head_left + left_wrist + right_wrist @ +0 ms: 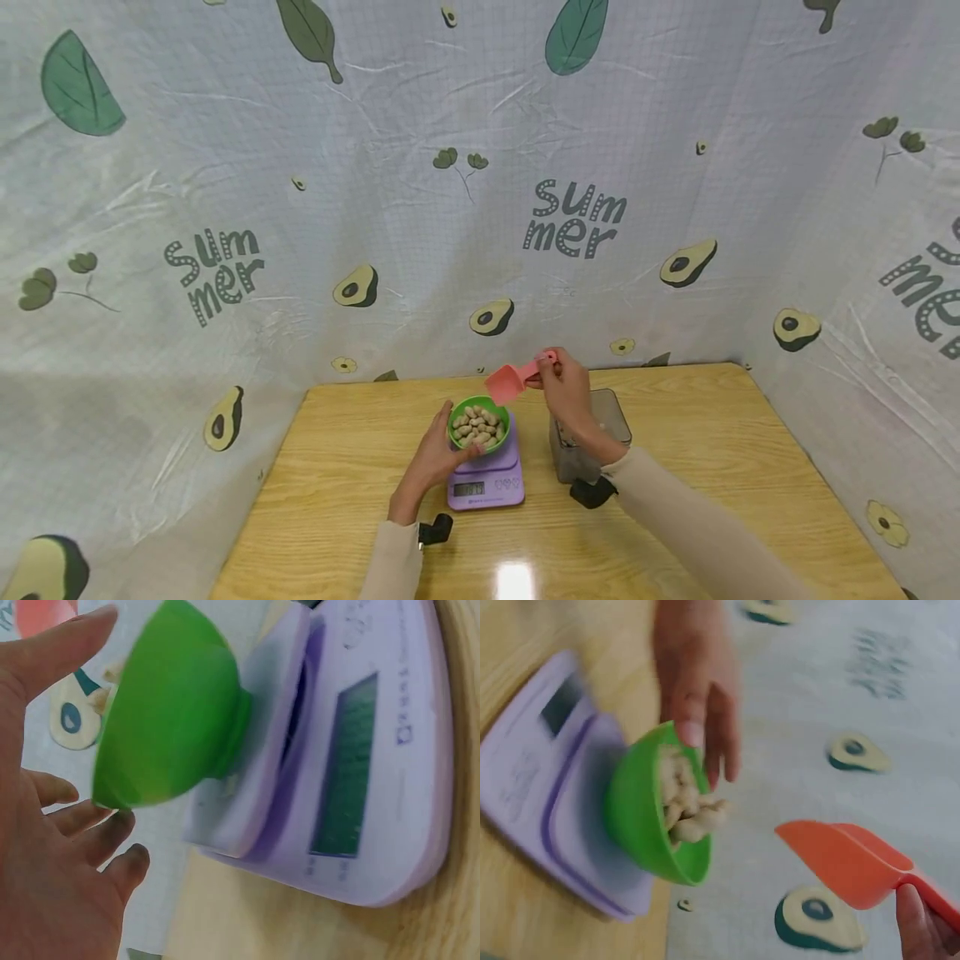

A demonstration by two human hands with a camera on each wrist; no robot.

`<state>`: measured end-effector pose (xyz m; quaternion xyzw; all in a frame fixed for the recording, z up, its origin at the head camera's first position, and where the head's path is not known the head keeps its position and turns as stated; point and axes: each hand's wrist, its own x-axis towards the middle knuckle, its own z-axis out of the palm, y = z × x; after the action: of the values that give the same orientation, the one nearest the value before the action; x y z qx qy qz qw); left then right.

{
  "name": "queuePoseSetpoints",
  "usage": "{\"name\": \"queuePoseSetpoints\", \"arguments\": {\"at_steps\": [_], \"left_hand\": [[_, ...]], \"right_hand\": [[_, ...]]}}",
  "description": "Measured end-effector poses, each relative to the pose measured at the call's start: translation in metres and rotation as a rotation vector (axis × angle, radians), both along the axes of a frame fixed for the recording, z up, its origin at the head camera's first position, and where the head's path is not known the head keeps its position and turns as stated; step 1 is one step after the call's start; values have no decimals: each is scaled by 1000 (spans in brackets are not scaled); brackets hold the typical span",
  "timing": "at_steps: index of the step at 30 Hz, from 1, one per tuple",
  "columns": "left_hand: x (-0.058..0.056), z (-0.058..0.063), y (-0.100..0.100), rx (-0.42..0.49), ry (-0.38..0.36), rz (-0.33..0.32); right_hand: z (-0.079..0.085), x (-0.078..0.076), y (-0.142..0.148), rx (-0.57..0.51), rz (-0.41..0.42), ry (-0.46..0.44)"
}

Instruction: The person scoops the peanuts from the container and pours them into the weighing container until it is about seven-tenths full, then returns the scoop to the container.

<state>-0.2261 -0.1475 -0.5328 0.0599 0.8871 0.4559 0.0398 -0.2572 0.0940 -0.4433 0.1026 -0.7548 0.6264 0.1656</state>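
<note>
A green bowl [454, 442] heaped with unshelled peanuts [477, 425] stands on a lilac digital kitchen scale [486, 492] with its display lit. My left hand [438, 450] is spread around the bowl's left and near side, its thumb by the rim. In the left wrist view, the loosely bent fingers [112, 832] reach the bowl's edge, while the thumb is slightly apart from it. Up to the right of the bowl, my right hand [566, 390] pinches the handle of a coral-pink scoop [506, 384]. The scoop's blade points toward the bowl and shows no peanuts on it.
A greyish see-through square container [611, 412] stands right of the scale, partly hidden by the right forearm. All this is on a wooden table [345, 467]. A pale printed sheet [420, 250] with avocados and lettering hangs behind the table and along its sides.
</note>
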Motion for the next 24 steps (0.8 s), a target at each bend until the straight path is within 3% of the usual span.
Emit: {"name": "queuePoseSetpoints", "arguments": {"at_steps": [2, 5, 11, 14, 18, 21, 24], "left_hand": [[1, 4, 0, 3, 40, 1], [4, 10, 2, 2, 80, 4], [14, 21, 8, 19, 128, 14], [19, 26, 11, 28, 160, 8], [25, 33, 13, 26, 189, -9], [27, 36, 14, 30, 195, -18], [27, 36, 17, 41, 202, -28]], "right_hand": [[-1, 1, 14, -157, -6, -118], [0, 7, 34, -288, -29, -229], [2, 26, 74, -316, -105, -225], [0, 33, 92, -219, -160, -184], [-10, 35, 108, 44, -221, -144], [-21, 32, 112, 200, -213, -149], [-30, 29, 112, 249, -171, -191]]}}
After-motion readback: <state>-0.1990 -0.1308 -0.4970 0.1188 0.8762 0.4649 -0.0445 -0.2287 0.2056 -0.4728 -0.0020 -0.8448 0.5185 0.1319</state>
